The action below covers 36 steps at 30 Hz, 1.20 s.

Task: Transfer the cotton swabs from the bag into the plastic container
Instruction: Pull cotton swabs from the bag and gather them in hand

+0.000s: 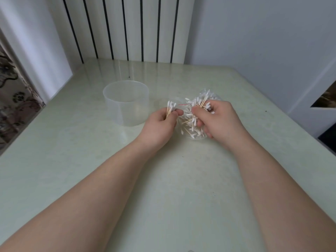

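Tabletop (163,179): empty container (126,103); left hand (160,122) pinches swabs (170,108), right hand (218,120) clutches bag (195,115).

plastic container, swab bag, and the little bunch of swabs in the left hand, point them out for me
plastic container (127,113): head view, on its front wall
swab bag (195,132): head view, on its lower part, full of swabs
bunch of swabs (171,106): head view, on the white tips above the left hand (160,124)
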Available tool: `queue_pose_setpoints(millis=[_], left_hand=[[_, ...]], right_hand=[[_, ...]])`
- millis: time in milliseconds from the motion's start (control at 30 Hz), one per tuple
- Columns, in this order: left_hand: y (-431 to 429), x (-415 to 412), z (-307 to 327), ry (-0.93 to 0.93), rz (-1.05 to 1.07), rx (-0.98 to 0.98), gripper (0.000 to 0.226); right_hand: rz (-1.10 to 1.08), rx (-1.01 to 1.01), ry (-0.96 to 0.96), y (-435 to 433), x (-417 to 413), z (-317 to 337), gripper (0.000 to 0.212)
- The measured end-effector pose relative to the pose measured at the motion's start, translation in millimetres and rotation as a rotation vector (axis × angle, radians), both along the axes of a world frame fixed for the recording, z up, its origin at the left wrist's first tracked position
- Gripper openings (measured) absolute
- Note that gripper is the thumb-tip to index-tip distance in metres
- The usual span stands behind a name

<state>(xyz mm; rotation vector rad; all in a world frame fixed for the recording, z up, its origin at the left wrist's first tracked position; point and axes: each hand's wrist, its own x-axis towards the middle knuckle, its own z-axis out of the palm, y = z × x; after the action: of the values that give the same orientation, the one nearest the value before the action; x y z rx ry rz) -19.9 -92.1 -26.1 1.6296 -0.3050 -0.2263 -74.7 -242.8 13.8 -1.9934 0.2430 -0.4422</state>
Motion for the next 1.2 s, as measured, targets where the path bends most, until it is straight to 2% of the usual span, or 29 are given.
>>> queue_pose_setpoints(millis=[433, 533, 667, 900, 1033, 1200], left_hand=[[2, -9, 9, 0.034, -0.007, -0.100, 0.021], [4, -11, 11, 0.034, -0.088, -0.133, 0.025], [5, -12, 11, -0.006, -0.186, -0.107, 0.028], [5, -10, 9, -0.083, -0.165, 0.013, 0.031], [3, -7, 5, -0.095, -0.137, 0.031, 0.035], [3, -7, 5, -0.093, -0.114, 0.054, 0.036]], right_hand=[[0.087, 0.438, 0.034, 5, -4, 11, 0.022], [0.150, 0.422, 0.067, 9, -3, 6, 0.027], [0.176, 0.382, 0.066, 13, 0, -2, 0.021], [0.074, 0.343, 0.063, 12, 0, -1, 0.028], [0.009, 0.349, 0.010, 9, 2, 0, 0.021], [0.053, 0.360, -0.028, 10, 4, -3, 0.014]])
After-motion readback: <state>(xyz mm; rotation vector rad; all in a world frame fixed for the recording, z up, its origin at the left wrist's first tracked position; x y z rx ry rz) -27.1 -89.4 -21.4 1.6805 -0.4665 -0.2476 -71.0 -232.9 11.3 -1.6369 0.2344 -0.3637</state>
